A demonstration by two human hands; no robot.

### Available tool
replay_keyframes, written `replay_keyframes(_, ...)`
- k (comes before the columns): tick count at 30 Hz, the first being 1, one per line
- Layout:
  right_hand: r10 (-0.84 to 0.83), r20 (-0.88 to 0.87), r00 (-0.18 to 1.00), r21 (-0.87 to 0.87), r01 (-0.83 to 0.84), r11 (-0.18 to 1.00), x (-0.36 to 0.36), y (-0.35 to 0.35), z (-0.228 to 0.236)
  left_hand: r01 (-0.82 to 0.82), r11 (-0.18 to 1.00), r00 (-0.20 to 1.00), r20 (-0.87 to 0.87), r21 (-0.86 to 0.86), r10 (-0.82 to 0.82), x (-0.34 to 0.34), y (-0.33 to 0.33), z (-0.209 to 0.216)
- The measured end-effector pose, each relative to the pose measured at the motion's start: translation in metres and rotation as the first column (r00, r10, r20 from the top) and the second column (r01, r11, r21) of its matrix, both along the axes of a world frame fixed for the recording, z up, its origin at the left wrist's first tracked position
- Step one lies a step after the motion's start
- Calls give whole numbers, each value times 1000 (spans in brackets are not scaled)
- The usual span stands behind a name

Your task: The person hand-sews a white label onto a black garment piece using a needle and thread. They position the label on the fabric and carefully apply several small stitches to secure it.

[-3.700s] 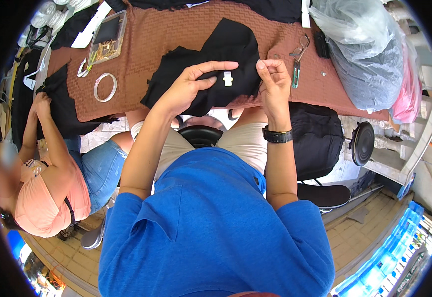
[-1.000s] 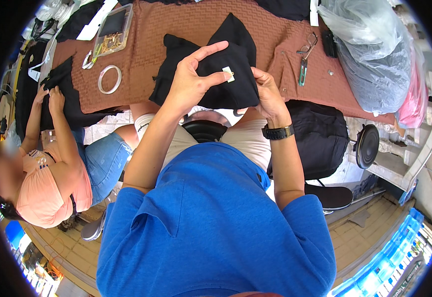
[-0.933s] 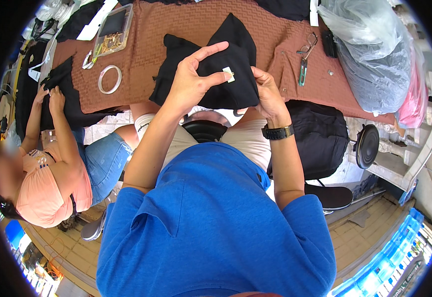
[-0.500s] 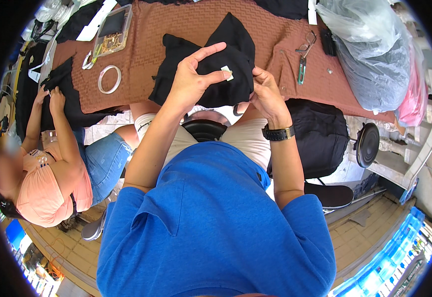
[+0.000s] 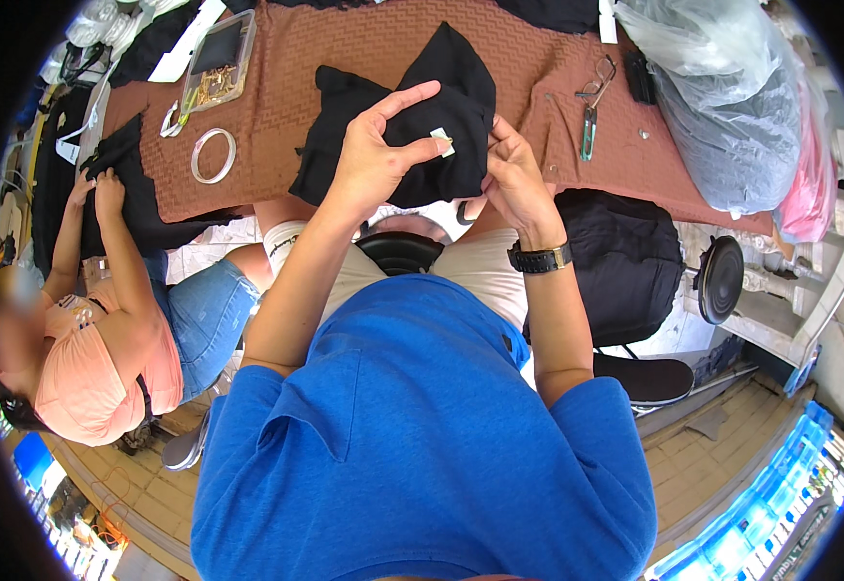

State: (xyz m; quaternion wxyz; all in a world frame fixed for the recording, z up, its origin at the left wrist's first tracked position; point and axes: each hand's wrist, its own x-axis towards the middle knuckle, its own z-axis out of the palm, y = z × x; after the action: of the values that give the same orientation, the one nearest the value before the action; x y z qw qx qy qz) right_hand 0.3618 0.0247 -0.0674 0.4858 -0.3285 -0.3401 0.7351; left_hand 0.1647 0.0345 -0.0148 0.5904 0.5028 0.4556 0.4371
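Observation:
A piece of black cloth (image 5: 446, 179) is held up over the near edge of the table, its upper part rising to a point. My left hand (image 5: 372, 155) grips it, the thumb pressed on a small white tag (image 5: 443, 141) and the index finger stretched over the fabric; the other fingers are hidden. At the cloth's right edge is my right hand (image 5: 519, 184), thumb and fingers pinched together against the fabric. Whether a needle or thread is between those fingertips cannot be made out.
A brown textured cloth covers the table (image 5: 286, 107). On it lie a white ring (image 5: 214, 156), a clear box of small gold-coloured pieces (image 5: 217, 82) and green-handled snips (image 5: 588, 134). Plastic bags (image 5: 722, 107) stand right. A co-worker (image 5: 103, 349) at left handles black fabric.
My right hand has shifted slightly up and left along the cloth's edge, and its fingers have changed position. The left hand keeps its hold on the cloth and tag.

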Motion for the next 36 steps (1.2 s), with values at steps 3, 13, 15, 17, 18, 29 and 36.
replay_keyframes(3, -54, -2, 999, -70, 53, 996, 0, -1, 10, -52, 996, 994, -91, 69, 58, 1, -1, 1)
replay_keyframes(13, -400, 427, 811, 631, 50, 774, -15, -4, 33, -89, 968, 975, -178, 236, 133, 6, -2, -6)
replay_keyframes(15, -439, 492, 752, 671, -5, 741, -16, -2, 28, -87, 967, 971, -195, 240, 135, 7, -3, -5)
replay_keyframes(17, -461, 520, 719, 680, -22, 733, -15, 1, 23, -78, 969, 972, -200, 234, 126, 9, -4, -1)
replay_keyframes(18, -498, 491, 714, 701, 15, 713, -15, 2, 25, -74, 970, 971, -205, 231, 123, 8, -4, 0)
replay_keyframes(29, -738, -31, 674, 804, 456, 382, 80, -33, 137, -128, 952, 934, -287, 279, 210, -6, 10, -21)
replay_keyframes(36, -830, -54, 556, 850, 462, 254, 122, -59, 155, -159, 941, 903, -340, 300, 261, -12, 16, -29)
